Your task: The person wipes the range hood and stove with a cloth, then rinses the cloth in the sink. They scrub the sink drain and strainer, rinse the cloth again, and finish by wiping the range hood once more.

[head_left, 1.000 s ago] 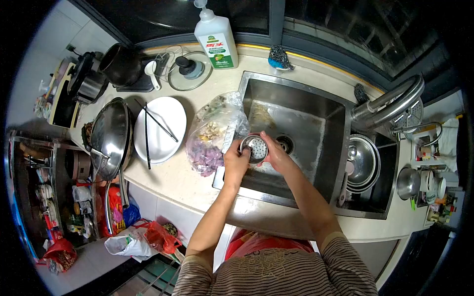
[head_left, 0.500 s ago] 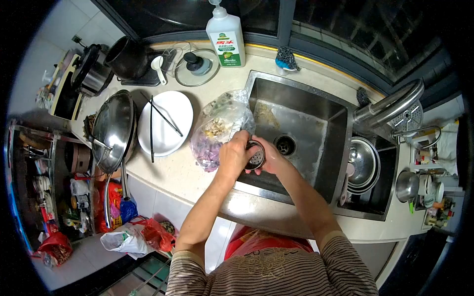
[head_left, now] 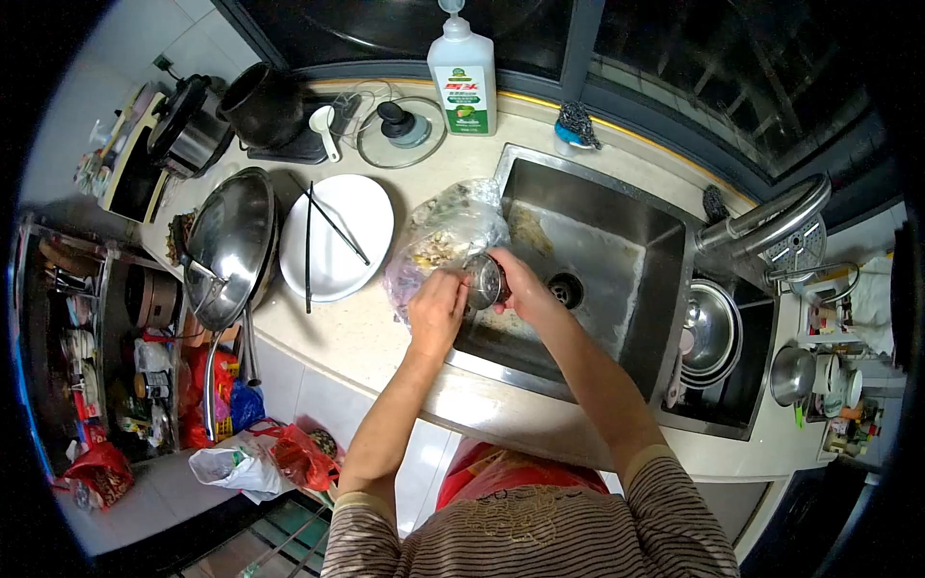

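Observation:
Over the near left edge of the sink (head_left: 626, 217), my right hand (head_left: 526, 289) is closed round a small round metal sink strainer (head_left: 484, 281), tilted on its side. My left hand (head_left: 439, 306) is closed with its fingertips against the strainer's left rim; whether they pinch anything there is hidden. Just behind my left hand lies a clear plastic bag (head_left: 451, 217) of food scraps, partly on the counter and against the sink's edge. Below and right of the strainer, the round drain hole (head_left: 566, 289) shows in the sink floor.
Left on the counter are a white bowl (head_left: 352, 236) with black chopsticks across it and a lidded wok (head_left: 231, 226). A soap bottle (head_left: 466, 87), glass lid (head_left: 424, 144) and steel scrubber (head_left: 576, 123) stand behind. The faucet (head_left: 771, 212) and nested metal bowls (head_left: 711, 332) are right.
The strainer has turned in my hands, its perforated inside no longer facing me. My left hand has shifted slightly left and down to its rim. The view has moved a little.

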### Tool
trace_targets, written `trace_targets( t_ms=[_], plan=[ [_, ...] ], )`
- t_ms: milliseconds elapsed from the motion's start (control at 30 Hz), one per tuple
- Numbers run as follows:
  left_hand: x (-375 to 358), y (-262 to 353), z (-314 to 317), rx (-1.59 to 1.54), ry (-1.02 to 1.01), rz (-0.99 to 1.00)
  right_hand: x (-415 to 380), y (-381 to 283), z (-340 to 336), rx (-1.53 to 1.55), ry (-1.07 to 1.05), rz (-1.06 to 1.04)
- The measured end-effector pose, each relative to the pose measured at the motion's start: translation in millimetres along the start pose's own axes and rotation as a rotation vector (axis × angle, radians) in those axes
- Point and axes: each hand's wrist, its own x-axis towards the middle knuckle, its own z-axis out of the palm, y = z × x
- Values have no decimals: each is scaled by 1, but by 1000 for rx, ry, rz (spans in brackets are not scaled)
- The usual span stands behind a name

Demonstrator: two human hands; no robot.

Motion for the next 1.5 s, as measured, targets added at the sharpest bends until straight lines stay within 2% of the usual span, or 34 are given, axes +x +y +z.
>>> trace_targets(
  t_ms=[67, 167, 200, 300, 333, 400, 433, 467, 567, 667, 767, 867, 967, 1100, 1133, 1200, 1333, 1433, 1500],
  plan=[
    [-10, -8, -2, -18, 42, -36, 4, -3, 5, -23, 69, -96],
    [-15, -9, -7, -396, 60, -510, 3, -10, 8, -25, 50, -117],
    [-12, -8, -9, -640, 78, -738, 4, -9, 8, -54, 50, -136],
    [8, -7, -10, -514, -42, -782, 7, -4, 15, -116, -61, -213],
    [9, -11, -7, -545, -166, -819, 11, -2, 18, -165, -55, -242],
    [-1, -32, 8, -679, -272, -797, 19, 1, 27, -260, -43, -304],
    [-8, -43, 16, -745, -330, -785, 17, 0, 28, -270, -36, -219],
    [0, -36, 6, -646, -371, -770, 8, -6, 30, -279, -27, -133],
    [-2, -42, 9, -580, -312, -655, 9, -7, 30, -190, -20, 8],
    [6, -26, 2, -371, -260, -693, 11, -11, 30, -138, -43, 26],
    [13, -13, -2, -155, -136, -493, 12, -13, 26, -163, -99, 43],
    [18, -15, -6, -75, -136, -179, 11, -20, 23, -259, -161, 74],
    [20, -26, -4, -95, -154, 32, 5, -25, 21, -307, -202, 111],
    [18, -30, -2, -65, -99, 134, 6, -23, 10, -346, -231, 86],
    [10, -37, 5, -26, -14, 48, 5, -22, 6, -326, -174, 103],
    [15, -36, -1, 134, -8, 3, 0, -18, -9, -282, -55, 137],
    [12, -31, -9, 247, -102, -130, -15, 18, -74, 85, -117, -71],
    [16, -28, -2, 280, -112, -149, -14, 45, -135, 163, -73, -162],
    [21, -16, 0, 327, -117, -193, -18, 51, -155, 137, 265, -159]
  ],
)
